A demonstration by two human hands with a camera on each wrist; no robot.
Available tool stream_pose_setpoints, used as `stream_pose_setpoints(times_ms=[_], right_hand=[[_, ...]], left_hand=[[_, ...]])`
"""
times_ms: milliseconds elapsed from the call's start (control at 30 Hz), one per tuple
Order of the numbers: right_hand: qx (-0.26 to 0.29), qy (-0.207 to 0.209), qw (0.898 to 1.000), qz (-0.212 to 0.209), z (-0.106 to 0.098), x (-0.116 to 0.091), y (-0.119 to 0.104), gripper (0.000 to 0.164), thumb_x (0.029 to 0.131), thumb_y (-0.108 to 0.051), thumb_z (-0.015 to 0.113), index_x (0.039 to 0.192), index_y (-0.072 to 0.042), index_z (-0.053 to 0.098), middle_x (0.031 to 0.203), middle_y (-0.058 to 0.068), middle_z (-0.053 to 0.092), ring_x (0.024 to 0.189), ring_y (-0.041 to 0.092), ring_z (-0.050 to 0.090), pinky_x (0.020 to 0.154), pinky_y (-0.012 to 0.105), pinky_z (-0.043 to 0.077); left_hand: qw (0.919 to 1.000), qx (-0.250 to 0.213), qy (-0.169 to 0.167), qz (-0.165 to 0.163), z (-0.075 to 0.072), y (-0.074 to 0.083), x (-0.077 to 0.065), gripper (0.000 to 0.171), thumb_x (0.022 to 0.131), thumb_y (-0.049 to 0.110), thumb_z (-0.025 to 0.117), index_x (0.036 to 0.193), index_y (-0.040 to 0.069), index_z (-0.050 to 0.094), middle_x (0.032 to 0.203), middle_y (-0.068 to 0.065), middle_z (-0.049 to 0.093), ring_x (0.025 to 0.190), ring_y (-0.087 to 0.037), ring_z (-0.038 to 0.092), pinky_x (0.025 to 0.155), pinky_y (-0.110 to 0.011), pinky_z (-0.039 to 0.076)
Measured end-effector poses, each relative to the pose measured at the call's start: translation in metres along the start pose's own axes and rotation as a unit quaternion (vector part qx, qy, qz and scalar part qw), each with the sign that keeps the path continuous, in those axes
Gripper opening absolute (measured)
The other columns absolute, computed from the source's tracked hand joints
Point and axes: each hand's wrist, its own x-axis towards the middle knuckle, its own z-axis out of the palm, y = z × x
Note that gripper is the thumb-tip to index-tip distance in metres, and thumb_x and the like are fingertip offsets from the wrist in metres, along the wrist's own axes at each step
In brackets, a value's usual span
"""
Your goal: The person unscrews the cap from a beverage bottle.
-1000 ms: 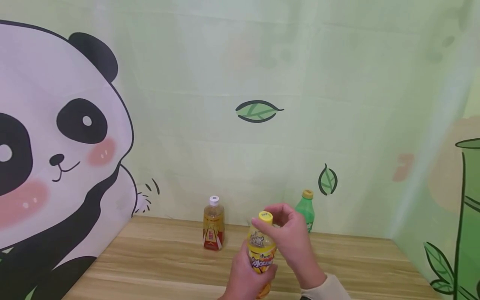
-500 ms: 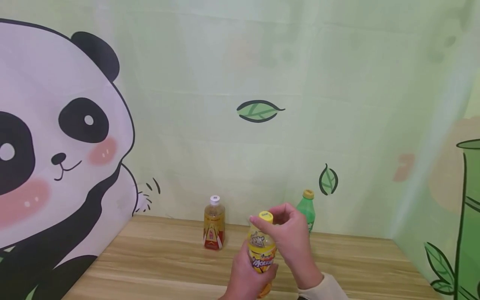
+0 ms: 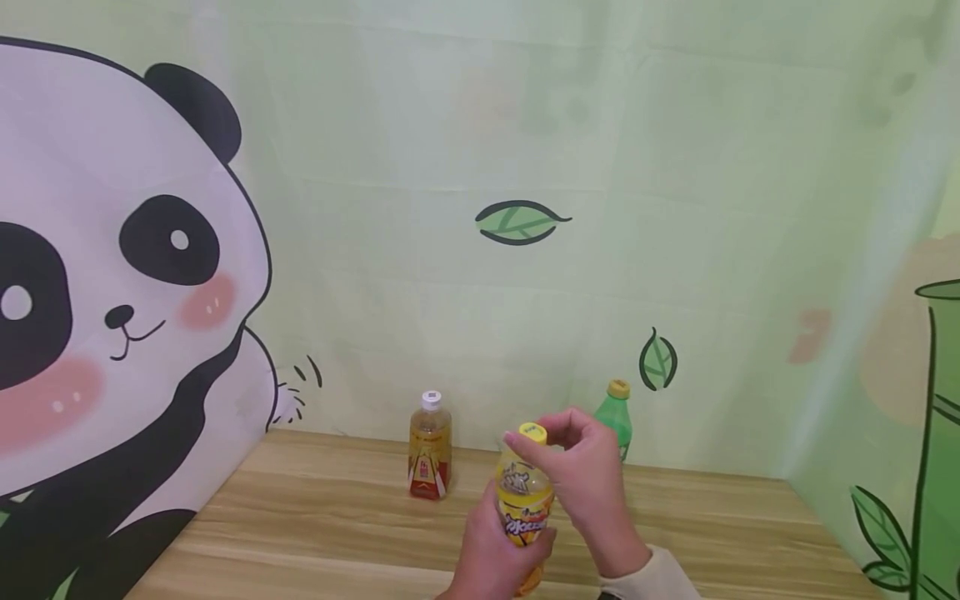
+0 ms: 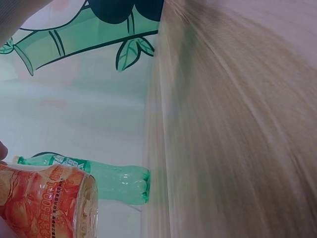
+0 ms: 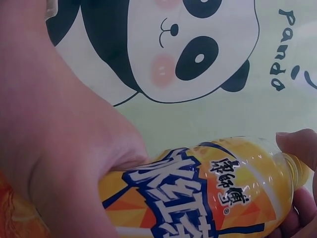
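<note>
An iced tea bottle point(image 3: 523, 500) with a yellow and orange label stands nearly upright in the head view. My left hand point(image 3: 495, 554) grips it round the lower body, fingers and thumb wrapped over the label. At the top, my right hand point(image 3: 588, 475) pinches the yellow cap point(image 3: 533, 432) between thumb and fingers. The right wrist view shows the label point(image 5: 198, 193) close up, with the right thumb point(image 5: 299, 144) at the cap end. In the left wrist view the base of the bottle point(image 4: 86, 210) is apart from the wooden tabletop.
A bottle of amber drink point(image 3: 430, 454) with a white cap stands at the back left of the wooden table point(image 3: 315, 508). Behind my right hand stands a green bottle point(image 3: 615, 415) with an orange-yellow cap, partly hidden. A panda-print cloth point(image 3: 375, 250) hangs behind the table.
My right thumb lifts slightly outward from the cap, then comes back in towards it. The left hand's hold on the iced tea bottle stays the same.
</note>
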Motion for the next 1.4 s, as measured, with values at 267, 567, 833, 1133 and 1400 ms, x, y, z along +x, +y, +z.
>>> stream_pose_setpoints(times_ms=[267,567,833,1133,1400], right_hand=[[0.018,-0.025,0.999,-0.01,-0.005,0.001,0.003,0.036,0.07,-0.021,0.095,0.095,-0.004,0.075,0.089,0.006,0.076,0.084,0.018,0.069,0.071,0.025,0.057],[0.019,-0.061,0.998,-0.022,-0.008,0.004,0.006,0.03,0.077,-0.021,0.09,0.101,-0.007,0.078,0.095,0.007,0.077,0.09,0.018,0.069,0.082,0.027,0.055],[-0.011,-0.078,0.996,-0.05,-0.01,0.005,0.012,0.024,0.087,-0.026,0.082,0.108,-0.015,0.078,0.094,0.004,0.074,0.098,0.019,0.066,0.102,0.039,0.044],[-0.005,-0.119,0.992,-0.047,-0.011,0.006,0.016,0.027,0.095,-0.03,0.073,0.118,-0.016,0.075,0.118,0.006,0.074,0.1,0.022,0.065,0.086,0.035,0.058],[0.016,-0.105,0.994,-0.027,-0.009,0.003,0.014,0.029,0.094,-0.028,0.075,0.119,-0.015,0.074,0.118,0.008,0.072,0.093,0.026,0.065,0.075,0.033,0.06]], left_hand=[[1.0,-0.004,-0.004,-0.005,-0.001,-0.001,0.001,0.062,0.08,0.021,0.085,0.131,0.015,0.051,0.113,0.001,0.068,0.099,-0.012,0.066,0.089,-0.028,0.054],[1.0,-0.006,-0.001,-0.007,-0.001,-0.001,0.001,0.063,0.08,0.022,0.085,0.132,0.013,0.051,0.113,0.001,0.069,0.1,-0.012,0.066,0.09,-0.031,0.056],[0.9998,-0.013,-0.012,-0.008,-0.001,-0.003,0.002,0.064,0.081,0.021,0.085,0.134,0.015,0.049,0.114,0.0,0.068,0.1,-0.013,0.067,0.089,-0.034,0.057],[0.9998,-0.019,-0.011,-0.005,-0.001,-0.003,0.002,0.063,0.081,0.02,0.084,0.134,0.013,0.05,0.113,-0.001,0.068,0.099,-0.014,0.066,0.089,-0.032,0.057],[0.9998,-0.013,-0.012,-0.002,-0.001,-0.004,0.002,0.063,0.081,0.021,0.085,0.133,0.014,0.05,0.113,0.0,0.069,0.098,-0.013,0.067,0.088,-0.03,0.057]])
